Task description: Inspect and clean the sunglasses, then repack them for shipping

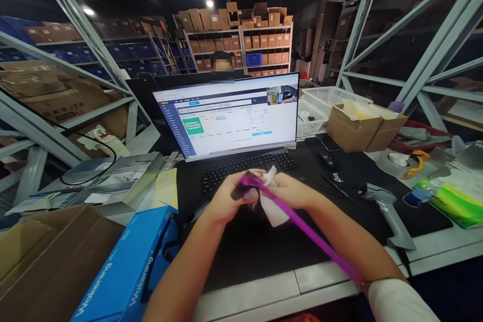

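Observation:
My left hand (227, 197) is closed around a small dark piece (238, 190) at one end of a purple strap (317, 239). The strap slants down from there across to my right forearm. With its fingers bent, my right hand (293, 190) grips a crumpled white tissue (273, 211) against the strap's upper end. Both hands meet over the black desk mat, just in front of a black keyboard (222, 167). What the dark piece is cannot be made out, as fingers and tissue partly cover it.
A lit monitor (226, 121) stands behind the keyboard. To the right are a mouse (326, 161), a barcode scanner (388, 214), a tape roll (396, 163) and cardboard boxes (350, 128). A blue box (124, 266) and an open carton (56, 256) sit left. Beyond the monitor is another person (222, 68).

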### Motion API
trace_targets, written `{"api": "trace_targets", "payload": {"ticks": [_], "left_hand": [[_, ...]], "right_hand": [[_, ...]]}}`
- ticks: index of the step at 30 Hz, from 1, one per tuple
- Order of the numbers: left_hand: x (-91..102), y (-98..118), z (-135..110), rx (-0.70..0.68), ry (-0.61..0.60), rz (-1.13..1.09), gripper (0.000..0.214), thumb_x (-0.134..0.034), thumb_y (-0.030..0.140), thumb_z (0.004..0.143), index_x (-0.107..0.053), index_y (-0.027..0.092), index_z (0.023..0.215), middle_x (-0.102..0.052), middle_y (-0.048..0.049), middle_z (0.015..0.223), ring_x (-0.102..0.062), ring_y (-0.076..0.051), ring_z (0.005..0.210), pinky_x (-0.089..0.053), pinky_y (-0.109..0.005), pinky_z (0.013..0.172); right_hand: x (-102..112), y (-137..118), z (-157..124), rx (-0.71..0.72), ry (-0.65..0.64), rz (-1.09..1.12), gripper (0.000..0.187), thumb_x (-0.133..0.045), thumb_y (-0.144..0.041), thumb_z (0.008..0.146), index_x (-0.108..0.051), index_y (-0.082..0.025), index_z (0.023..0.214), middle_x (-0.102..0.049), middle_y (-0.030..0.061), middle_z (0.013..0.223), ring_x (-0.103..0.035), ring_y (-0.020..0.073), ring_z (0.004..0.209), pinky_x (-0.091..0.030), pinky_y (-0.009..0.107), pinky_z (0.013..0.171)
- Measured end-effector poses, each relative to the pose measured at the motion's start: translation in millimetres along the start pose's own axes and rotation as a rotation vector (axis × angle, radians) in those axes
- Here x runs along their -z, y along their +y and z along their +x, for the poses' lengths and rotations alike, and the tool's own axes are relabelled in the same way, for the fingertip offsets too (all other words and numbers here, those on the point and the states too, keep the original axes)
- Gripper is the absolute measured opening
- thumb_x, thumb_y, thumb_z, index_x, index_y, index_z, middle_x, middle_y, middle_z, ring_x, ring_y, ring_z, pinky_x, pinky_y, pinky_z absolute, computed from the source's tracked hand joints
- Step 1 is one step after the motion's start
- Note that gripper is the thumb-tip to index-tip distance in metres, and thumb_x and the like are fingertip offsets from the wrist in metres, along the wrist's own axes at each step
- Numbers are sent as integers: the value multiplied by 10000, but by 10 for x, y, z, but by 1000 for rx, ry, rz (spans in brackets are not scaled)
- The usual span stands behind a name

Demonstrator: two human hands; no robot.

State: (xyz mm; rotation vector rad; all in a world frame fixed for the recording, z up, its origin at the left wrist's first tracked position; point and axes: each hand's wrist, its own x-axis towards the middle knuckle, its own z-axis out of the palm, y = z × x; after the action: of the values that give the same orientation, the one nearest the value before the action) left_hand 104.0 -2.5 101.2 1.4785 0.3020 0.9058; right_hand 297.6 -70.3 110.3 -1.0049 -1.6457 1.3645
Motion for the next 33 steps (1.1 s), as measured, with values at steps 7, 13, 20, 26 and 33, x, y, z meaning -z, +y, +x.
{"api": "trace_targets", "payload": {"ticks": [7, 13, 20, 26, 33], "left_hand": [[-43, 9, -15, -59, 109, 11, 443, -898, 331, 648, -765, 184, 1044, -729, -113, 1094, -668, -282, 1032, -542, -357, 870], [128, 91, 81, -379, 397, -2, 368, -892, 404, 662, -744, 259, 967, -746, -50, 1005, -631, -294, 1190, -428, -502, 1126], [-80, -81, 54, -718, 595, 371, 313, -768, 292, 838, -629, 240, 1113, -714, -71, 1121, -625, -262, 1217, -387, -535, 1153], [-251, -305, 17, -858, 499, 493, 308, -774, 207, 818, -580, 235, 1055, -723, -63, 1119, -635, -276, 1216, -492, -526, 1019], [-230, -324, -40, -1052, 457, 716, 337, -793, 255, 812, -548, 233, 1042, -757, -61, 1068, -687, -261, 1116, -454, -539, 1026]], "right_hand": [[74, -18, -55, -72, 6, -13, 461, -696, -572, 808, -570, -149, 674, -491, -35, 592, -431, 91, 532, -329, 224, 507], [23, 108, 83, -33, 140, 433, 384, -790, -508, 754, -711, -155, 880, -710, 52, 884, -652, 209, 883, -504, 345, 851], [-497, 128, 211, 148, 355, 737, 327, -786, -506, 744, -715, -213, 871, -735, 48, 887, -663, 259, 963, -506, 406, 922], [-664, 201, 249, 187, 564, 704, 378, -810, -528, 704, -636, -194, 736, -646, -3, 688, -590, 156, 662, -495, 284, 656], [-360, 225, 142, 259, 903, 229, 463, -698, -625, 782, -594, -191, 659, -580, 12, 619, -497, 140, 563, -421, 275, 535]]}}
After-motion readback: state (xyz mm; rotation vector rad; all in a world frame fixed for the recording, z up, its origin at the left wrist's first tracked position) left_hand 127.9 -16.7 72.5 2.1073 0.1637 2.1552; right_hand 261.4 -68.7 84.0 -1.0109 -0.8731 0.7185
